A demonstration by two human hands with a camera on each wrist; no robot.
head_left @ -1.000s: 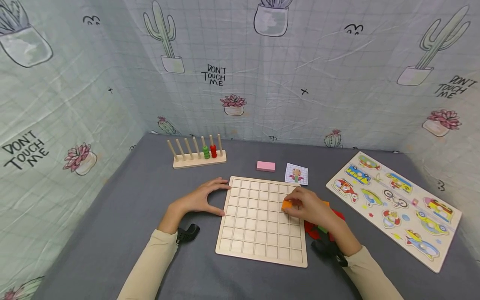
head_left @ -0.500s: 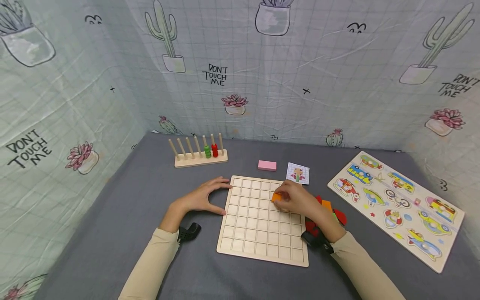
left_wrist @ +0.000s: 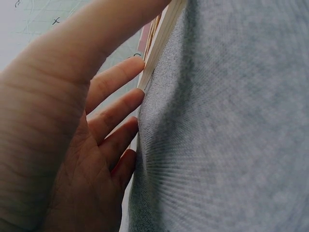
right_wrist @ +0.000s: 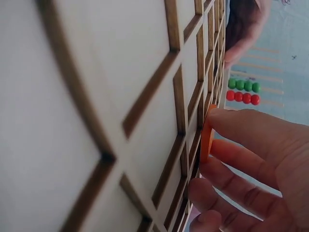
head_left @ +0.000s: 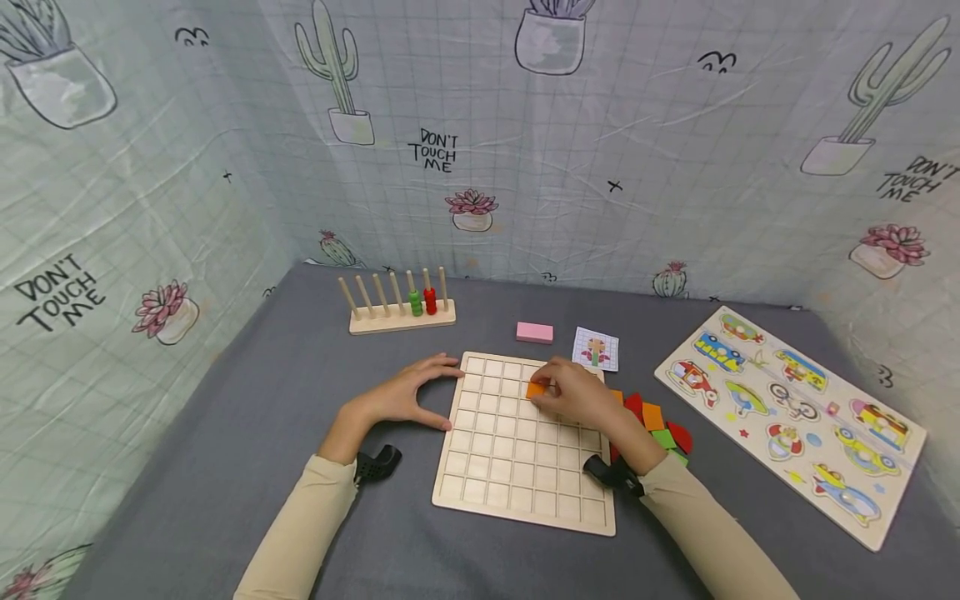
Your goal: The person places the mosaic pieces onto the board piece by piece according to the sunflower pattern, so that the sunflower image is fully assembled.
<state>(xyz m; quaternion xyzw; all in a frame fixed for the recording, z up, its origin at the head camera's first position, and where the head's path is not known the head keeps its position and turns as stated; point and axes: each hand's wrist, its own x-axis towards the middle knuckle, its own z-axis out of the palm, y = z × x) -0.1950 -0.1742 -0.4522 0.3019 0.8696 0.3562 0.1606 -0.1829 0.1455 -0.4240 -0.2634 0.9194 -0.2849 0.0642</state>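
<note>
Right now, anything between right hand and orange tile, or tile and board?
Nothing visible. The right hand pinches the orange tile, and no other piece shows between it and the board.

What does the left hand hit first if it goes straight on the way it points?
The wooden grid board, at its left edge. The left hand reaches right up to that edge and seems to touch it, though exact contact is hard to confirm.

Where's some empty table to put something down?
There's bare gray cloth left of the left sleeve, and between the peg stand and the left hand. It's crowded right of the grid board: loose colored tiles, then the vehicle puzzle board.
</note>
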